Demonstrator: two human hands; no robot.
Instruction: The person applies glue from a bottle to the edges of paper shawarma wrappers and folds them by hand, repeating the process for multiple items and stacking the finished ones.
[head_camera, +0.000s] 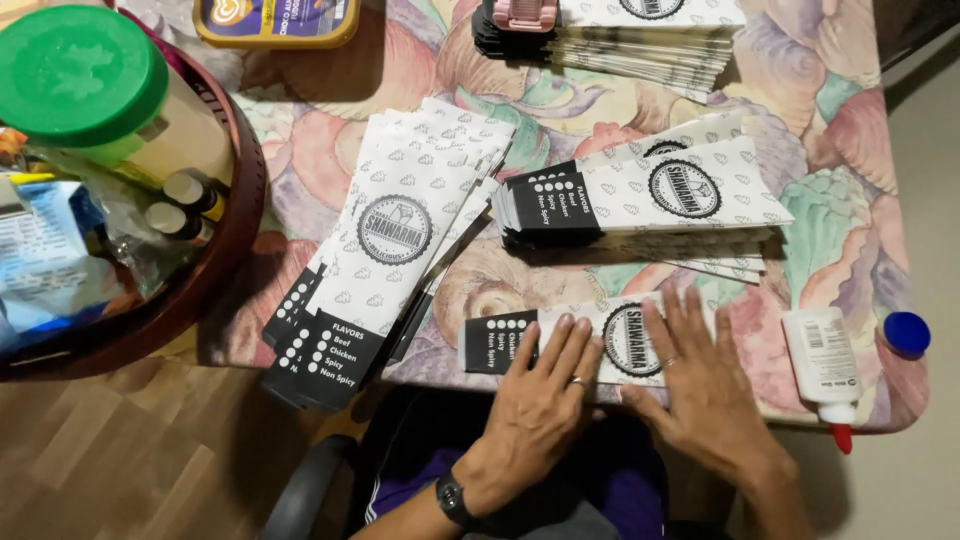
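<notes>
We press both palms flat, fingers spread, on sleeve at table near edge; left hand, right hand side by side; sleeve's long axis left-right; glue bottle just right.

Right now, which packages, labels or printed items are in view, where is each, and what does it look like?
Paper sleeve under both hands: white, black end, round emblem.
Left stack: same sleeves, fanned diagonally.
Right stack: same sleeves, lying sideways.
Top stack: at the far edge.
Glue bottle, right edge: white, labelled, red tip.
Yellow tub, top: blue lid label.
</notes>
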